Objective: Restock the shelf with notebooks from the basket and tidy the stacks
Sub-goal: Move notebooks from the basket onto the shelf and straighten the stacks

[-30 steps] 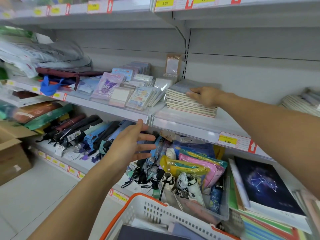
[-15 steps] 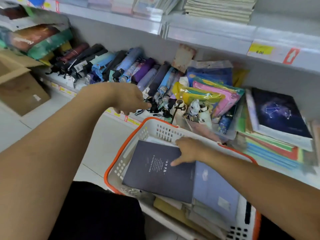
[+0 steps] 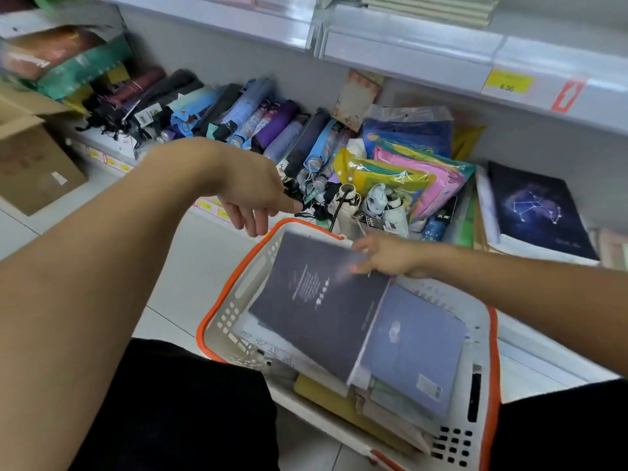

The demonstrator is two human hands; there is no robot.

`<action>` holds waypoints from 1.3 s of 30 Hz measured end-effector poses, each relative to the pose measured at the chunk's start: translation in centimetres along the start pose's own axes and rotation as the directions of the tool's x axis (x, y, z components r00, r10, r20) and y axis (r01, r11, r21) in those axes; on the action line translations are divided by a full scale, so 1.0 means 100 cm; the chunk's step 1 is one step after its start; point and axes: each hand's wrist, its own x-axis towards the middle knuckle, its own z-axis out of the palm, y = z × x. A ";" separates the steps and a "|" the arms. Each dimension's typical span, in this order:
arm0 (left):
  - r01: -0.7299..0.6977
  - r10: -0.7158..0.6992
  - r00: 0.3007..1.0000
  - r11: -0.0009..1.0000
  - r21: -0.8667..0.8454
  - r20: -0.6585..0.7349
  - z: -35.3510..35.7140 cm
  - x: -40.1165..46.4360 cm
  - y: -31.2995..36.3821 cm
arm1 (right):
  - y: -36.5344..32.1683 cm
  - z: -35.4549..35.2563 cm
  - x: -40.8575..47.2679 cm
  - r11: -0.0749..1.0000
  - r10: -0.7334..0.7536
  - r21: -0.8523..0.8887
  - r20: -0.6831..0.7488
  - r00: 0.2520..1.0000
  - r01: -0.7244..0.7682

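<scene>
A white basket with an orange rim (image 3: 234, 294) sits low in front of me, holding several notebooks. On top lies a dark grey notebook (image 3: 312, 300), tilted up at its far edge, beside a pale blue one (image 3: 411, 348). My right hand (image 3: 387, 258) grips the dark notebook's far right corner. My left hand (image 3: 255, 195) hovers just above the basket's far rim, fingers loosely apart, holding nothing. A stack of pale notebooks (image 3: 428, 8) lies on the upper shelf at the top edge.
Folded umbrellas (image 3: 238, 113) and plastic pouches (image 3: 407, 171) fill the lower shelf behind the basket. A dark constellation notebook (image 3: 533, 209) tops a stack at right. A cardboard box (image 3: 30, 161) stands on the floor at left. A yellow price tag (image 3: 508, 83) marks the shelf edge.
My right hand left the shelf stack, came down into the basket and now lifts the dark notebook's far edge. My view dropped from the shelf to the basket. My left hand lowered.
</scene>
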 end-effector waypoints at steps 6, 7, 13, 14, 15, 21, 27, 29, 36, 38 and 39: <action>0.068 -0.083 0.996 0.957 -0.281 -0.040 -0.009 -0.015 -0.008 | -0.036 -0.055 -0.075 0.605 -0.111 0.764 -0.199 0.974 0.225; -0.007 -0.063 0.987 0.898 -0.439 -0.145 -0.011 -0.014 -0.010 | -0.039 -0.055 -0.076 0.555 -0.132 0.791 -0.221 0.966 0.257; -0.346 -0.024 0.900 0.570 -0.745 -0.436 -0.006 -0.005 0.003 | -0.034 -0.023 -0.044 0.542 -0.199 0.820 -0.084 0.976 0.181; -0.332 -0.044 0.896 0.597 -0.731 -0.442 -0.004 -0.004 0.006 | -0.022 -0.015 -0.035 0.567 -0.172 0.815 -0.029 0.985 0.123; -0.309 -0.067 0.890 0.638 -0.705 -0.451 -0.004 -0.002 0.006 | -0.007 -0.006 -0.028 0.633 -0.119 0.773 0.037 0.992 0.047; -0.144 -0.124 0.838 0.889 -0.435 -0.531 -0.002 0.000 -0.009 | 0.116 0.053 0.002 0.896 0.235 -0.366 -0.086 0.968 -0.250; -0.096 -0.107 0.820 0.943 -0.319 -0.563 -0.004 0.000 -0.013 | 0.122 0.055 0.002 0.876 0.111 -0.435 -0.237 0.965 -0.207; -0.109 -0.096 0.814 0.944 -0.312 -0.573 -0.004 0.000 -0.012 | 0.123 0.055 0.004 0.868 0.133 -0.442 -0.234 0.963 -0.227; -0.099 -0.035 0.812 0.975 -0.197 -0.583 -0.002 -0.002 -0.011 | 0.122 0.041 0.003 0.881 0.126 -0.419 -0.246 0.961 -0.222; -0.081 -0.021 0.803 0.986 -0.143 -0.595 -0.002 -0.004 -0.010 | 0.110 0.034 -0.001 0.879 0.096 -0.441 -0.212 0.972 -0.183; -0.066 -0.016 0.796 0.991 -0.113 -0.604 -0.002 -0.005 -0.009 | 0.096 0.027 -0.005 0.857 0.071 -0.493 -0.180 0.981 -0.153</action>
